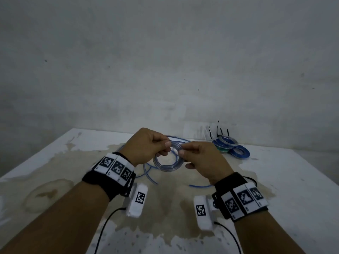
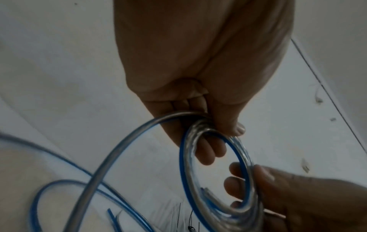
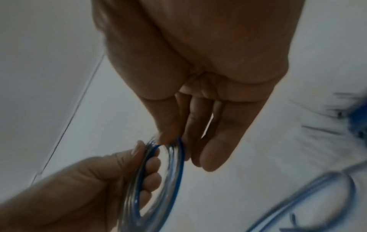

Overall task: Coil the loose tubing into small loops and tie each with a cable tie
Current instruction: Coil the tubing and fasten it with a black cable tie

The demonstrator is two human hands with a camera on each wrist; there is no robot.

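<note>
Both hands raised over the stained table (image 1: 275,180). Left hand (image 1: 146,143) and right hand (image 1: 200,154) each pinch the clear tubing coil (image 1: 165,166) between thumb and curled fingers. Loose tubing (image 1: 152,177) trails below. Tied coils (image 1: 231,147) lie far right, cable ties (image 1: 218,129) beside them.

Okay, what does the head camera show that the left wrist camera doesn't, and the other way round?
Only the head view shows the pile of finished coils at the far right of the table, their tie ends sticking up, and both wristbands. Only the left wrist view shows the left hand's fingers poking through the coil from below. Both show the left hand and right hand holding the clear coil, with loose tubing trailing on the table.
</note>
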